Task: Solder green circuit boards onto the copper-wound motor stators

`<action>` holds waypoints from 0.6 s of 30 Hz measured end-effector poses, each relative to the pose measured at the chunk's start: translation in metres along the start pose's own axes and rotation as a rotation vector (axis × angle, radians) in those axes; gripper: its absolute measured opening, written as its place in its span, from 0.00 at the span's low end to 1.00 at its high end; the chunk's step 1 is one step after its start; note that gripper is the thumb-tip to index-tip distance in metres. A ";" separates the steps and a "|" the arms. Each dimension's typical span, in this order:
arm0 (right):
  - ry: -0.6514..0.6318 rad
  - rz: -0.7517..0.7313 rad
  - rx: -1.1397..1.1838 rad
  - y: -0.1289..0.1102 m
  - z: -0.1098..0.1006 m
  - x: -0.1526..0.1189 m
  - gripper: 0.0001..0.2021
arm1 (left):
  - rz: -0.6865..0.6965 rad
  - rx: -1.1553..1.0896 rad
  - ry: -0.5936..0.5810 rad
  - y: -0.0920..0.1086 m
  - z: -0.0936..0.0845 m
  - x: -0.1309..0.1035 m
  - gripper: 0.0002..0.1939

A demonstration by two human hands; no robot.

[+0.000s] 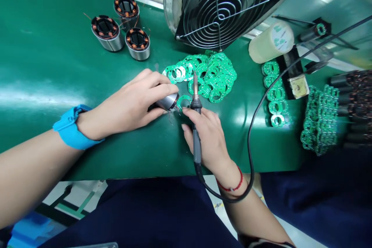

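Observation:
My left hand (pixel 142 99), with a blue band at the wrist, grips a metal motor stator (pixel 167 102) tipped on its side. Its wound end faces right, towards a green ring-shaped circuit board (pixel 184 102). My right hand (pixel 207 135) holds a soldering iron (pixel 197 131) upright in the picture, its tip pointing away from me. The right thumb and a finger are close to the ring board; whether they touch it is hard to tell. Just beyond the hands lies a pile of green ring boards (pixel 219 75).
Three wound stators (pixel 107 35) stand at the back left. A fan with a wire guard (pixel 221 15) is at the back. To the right are a pale roll (pixel 271 42), an iron stand with sponge (pixel 298 86), and stacked boards (pixel 319 120). The iron's cable (pixel 251 139) loops across the right side.

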State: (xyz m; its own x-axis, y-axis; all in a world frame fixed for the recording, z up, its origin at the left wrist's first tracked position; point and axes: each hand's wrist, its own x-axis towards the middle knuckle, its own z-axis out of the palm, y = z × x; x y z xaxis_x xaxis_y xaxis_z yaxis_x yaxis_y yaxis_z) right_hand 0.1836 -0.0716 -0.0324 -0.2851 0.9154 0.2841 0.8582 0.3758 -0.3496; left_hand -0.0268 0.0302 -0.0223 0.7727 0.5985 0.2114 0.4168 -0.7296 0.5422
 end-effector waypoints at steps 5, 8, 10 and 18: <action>0.040 0.058 0.054 -0.001 -0.008 -0.001 0.16 | -0.035 -0.010 -0.005 0.002 -0.001 0.000 0.13; 0.087 0.166 0.120 -0.006 -0.014 -0.005 0.16 | -0.112 -0.037 0.008 0.005 -0.003 0.000 0.13; 0.073 0.281 0.199 -0.010 -0.014 -0.007 0.16 | -0.198 -0.088 0.029 0.009 -0.006 -0.001 0.16; 0.374 0.479 0.580 -0.021 -0.005 0.015 0.18 | -0.399 -0.541 -0.028 0.029 -0.003 -0.007 0.20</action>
State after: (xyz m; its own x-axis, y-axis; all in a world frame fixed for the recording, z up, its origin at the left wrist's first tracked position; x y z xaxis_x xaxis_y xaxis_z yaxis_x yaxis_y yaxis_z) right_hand 0.1633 -0.0665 -0.0160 0.3022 0.9253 0.2291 0.4659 0.0663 -0.8823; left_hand -0.0209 0.0057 -0.0055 0.6242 0.7738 -0.1073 0.3802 -0.1808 0.9071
